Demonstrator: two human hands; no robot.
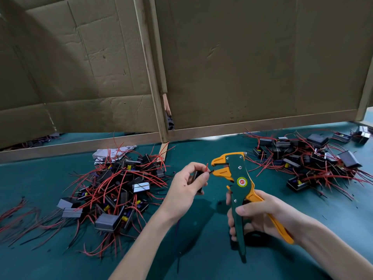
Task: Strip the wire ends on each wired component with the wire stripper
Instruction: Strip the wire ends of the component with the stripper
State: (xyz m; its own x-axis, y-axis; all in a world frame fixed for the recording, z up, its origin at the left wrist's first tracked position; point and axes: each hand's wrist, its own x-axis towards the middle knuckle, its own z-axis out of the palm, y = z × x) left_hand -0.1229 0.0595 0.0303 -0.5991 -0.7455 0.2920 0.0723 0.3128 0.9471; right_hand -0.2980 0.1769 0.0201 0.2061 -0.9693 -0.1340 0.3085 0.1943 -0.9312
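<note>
Teal cloth covers the bench, and tall cardboard panels framed with wooden strips stand along its far edge.

Near the middle of the bench, held above the cloth, is the wired component being worked on: a small black block pinched in the left hand, the thumb on its near side and the curled fingers over its top. A short red wire stands up from between the fingertips, and a black wire end pokes out to the right, reaching the mouth of the wire stripper.

The stripper is held upright, green-bodied with orange jaws that point left and stand apart, the black wire tip just at the gap between them. The right hand is clamped round its handles, with the thumb lying across the green handle, the fingers wrapped behind it, and the orange handle running back across the palm toward the wrist.

To the left of the hands lies a heap of components, black and grey blocks tangled in long red wires, with a crumpled piece of white paper at its far edge. A second pile of the same parts lies well apart at the right, close to the cardboard. A few loose red wires trail over the cloth at the far left edge.
</note>
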